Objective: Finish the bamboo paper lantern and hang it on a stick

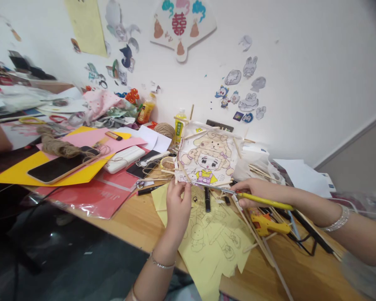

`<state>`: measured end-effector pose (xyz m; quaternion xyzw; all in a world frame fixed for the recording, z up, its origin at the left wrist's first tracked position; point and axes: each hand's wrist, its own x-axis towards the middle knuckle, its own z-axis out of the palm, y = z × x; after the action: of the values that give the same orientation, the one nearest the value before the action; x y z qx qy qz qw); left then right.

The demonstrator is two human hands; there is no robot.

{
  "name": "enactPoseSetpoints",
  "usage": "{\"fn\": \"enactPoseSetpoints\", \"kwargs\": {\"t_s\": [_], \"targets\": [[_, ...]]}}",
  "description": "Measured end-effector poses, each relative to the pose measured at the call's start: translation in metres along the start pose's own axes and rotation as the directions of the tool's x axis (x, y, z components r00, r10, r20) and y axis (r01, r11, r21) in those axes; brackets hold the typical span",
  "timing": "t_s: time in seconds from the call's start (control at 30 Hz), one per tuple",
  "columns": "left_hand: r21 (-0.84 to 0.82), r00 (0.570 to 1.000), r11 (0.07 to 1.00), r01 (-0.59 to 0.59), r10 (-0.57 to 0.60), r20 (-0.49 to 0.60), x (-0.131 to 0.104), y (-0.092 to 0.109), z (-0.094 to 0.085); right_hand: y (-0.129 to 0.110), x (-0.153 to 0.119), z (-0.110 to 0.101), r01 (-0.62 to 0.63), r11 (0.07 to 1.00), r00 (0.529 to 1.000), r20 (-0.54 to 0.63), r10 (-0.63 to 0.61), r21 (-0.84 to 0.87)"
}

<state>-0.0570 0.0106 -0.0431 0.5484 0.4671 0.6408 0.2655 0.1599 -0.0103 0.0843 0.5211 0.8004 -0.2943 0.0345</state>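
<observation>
A framed cartoon drawing (207, 159) of a child in a bear hat stands tilted up on the table, with thin wooden sticks along its edges. My left hand (179, 205) pinches its lower left corner, where a stick end shows above the fingers. In my right hand (260, 192) is a pair of yellow-handled scissors (266, 201), seen nearly edge-on. Their metal blades point left along the drawing's bottom edge, close to my left fingers. Whether the blades touch the paper, I cannot tell. Below lies a yellow sheet (203, 246) with pencil sketches.
A yellow glue gun (269, 225) and loose sticks lie at right. A black marker (207, 200) rests on the yellow sheet. Leftward are a phone (62, 165), twine (58, 143), a white power bank (124, 159) and coloured papers. Bottles (146, 108) stand by the wall.
</observation>
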Motion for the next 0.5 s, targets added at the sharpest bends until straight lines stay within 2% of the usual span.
{"fn": "enactPoseSetpoints", "kwargs": {"t_s": [0.23, 0.5], "targets": [[-0.023, 0.999, 0.999, 0.022, -0.023, -0.036, -0.0003, -0.0001, 0.0008, 0.0027, 0.0059, -0.001, 0.025, 0.999, 1.0, 0.009, -0.025, 0.025], [-0.049, 0.998, 0.997, 0.055, -0.056, -0.02, 0.0033, 0.0057, -0.0018, 0.0059, 0.0099, 0.0042, 0.023, 0.997, 1.0, 0.0, -0.023, 0.077]]}}
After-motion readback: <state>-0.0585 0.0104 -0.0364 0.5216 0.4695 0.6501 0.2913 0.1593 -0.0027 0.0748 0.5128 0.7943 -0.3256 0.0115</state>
